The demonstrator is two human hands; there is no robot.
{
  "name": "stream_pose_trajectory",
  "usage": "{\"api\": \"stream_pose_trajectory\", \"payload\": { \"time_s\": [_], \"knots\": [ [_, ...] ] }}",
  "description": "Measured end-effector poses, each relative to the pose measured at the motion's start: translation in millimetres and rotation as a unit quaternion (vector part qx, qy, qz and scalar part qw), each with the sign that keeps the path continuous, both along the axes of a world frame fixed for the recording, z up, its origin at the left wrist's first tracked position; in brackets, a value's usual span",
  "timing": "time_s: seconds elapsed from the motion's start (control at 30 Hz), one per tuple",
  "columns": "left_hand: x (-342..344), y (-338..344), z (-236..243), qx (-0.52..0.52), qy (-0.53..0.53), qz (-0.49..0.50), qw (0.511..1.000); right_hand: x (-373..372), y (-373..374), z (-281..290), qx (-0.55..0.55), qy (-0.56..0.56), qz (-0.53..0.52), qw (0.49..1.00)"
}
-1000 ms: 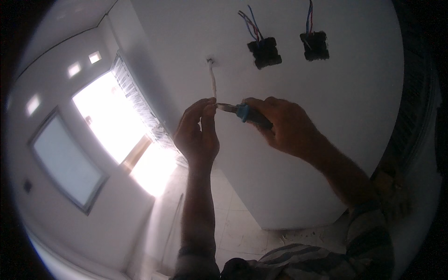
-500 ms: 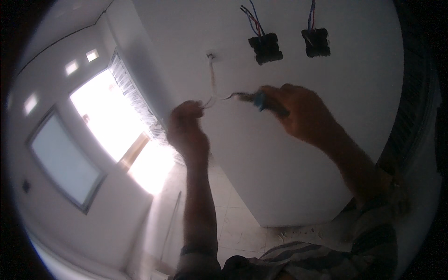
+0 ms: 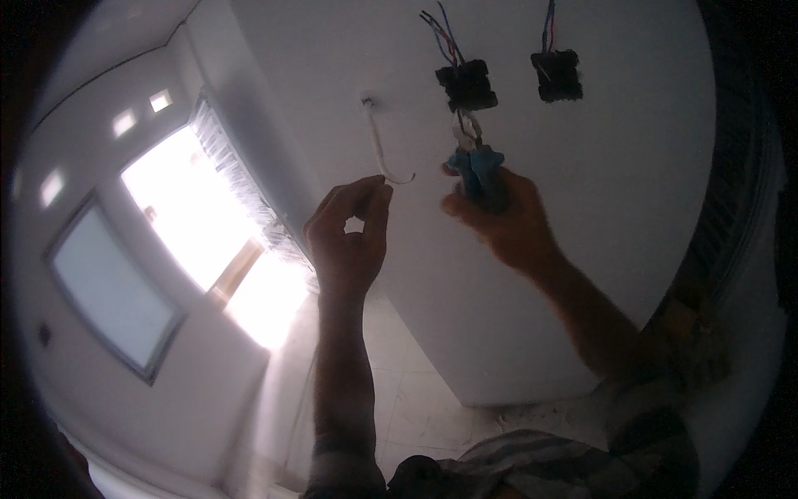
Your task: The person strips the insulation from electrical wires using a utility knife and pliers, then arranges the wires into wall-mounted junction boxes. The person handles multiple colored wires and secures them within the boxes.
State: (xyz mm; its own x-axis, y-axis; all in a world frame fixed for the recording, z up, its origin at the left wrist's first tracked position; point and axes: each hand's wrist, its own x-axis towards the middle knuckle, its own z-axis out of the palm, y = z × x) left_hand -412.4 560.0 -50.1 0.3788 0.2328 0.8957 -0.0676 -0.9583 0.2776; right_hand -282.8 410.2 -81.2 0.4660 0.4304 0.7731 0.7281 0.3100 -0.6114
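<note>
A white cable [image 3: 376,141] comes out of a small hole in the pale wall and hangs down, its end curling to the right. My left hand [image 3: 345,237] is closed in a pinch at the cable's lower part, thumb and forefinger together just under the bend. Wrapped round the blue handles of a pair of pliers [image 3: 478,170] is my right hand [image 3: 515,220]. The pliers point up, their pale metal head close in front of the wall, to the right of the cable and apart from it.
Two black recessed wall boxes [image 3: 467,85] [image 3: 559,76] sit above, with blue, red and dark wires [image 3: 440,33] sticking up. At the left are a bright doorway [image 3: 191,208] and a framed panel [image 3: 116,287]. Below the wall's lower edge shows a tiled floor [image 3: 416,407].
The pliers have come away from the cable end and turned from pointing left to pointing up. My left hand has shifted slightly right, and the cable end now curls to the right.
</note>
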Motion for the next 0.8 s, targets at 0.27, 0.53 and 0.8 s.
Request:
{"api": "stream_pose_trajectory", "payload": {
  "time_s": [0.27,0.53,0.8],
  "knots": [
    [2,-5,-5,0.006,0.007,0.020,1.000,-12,59,7,0.169,0.006,0.048,0.984],
    [13,4,-25,-0.024,-0.017,0.005,1.000,15,70,43,0.259,-0.154,-0.071,0.951],
    [12,36,-30,0.029,0.015,0.038,0.999,6,65,72,0.212,-0.169,-0.008,0.962]
  ]
}}
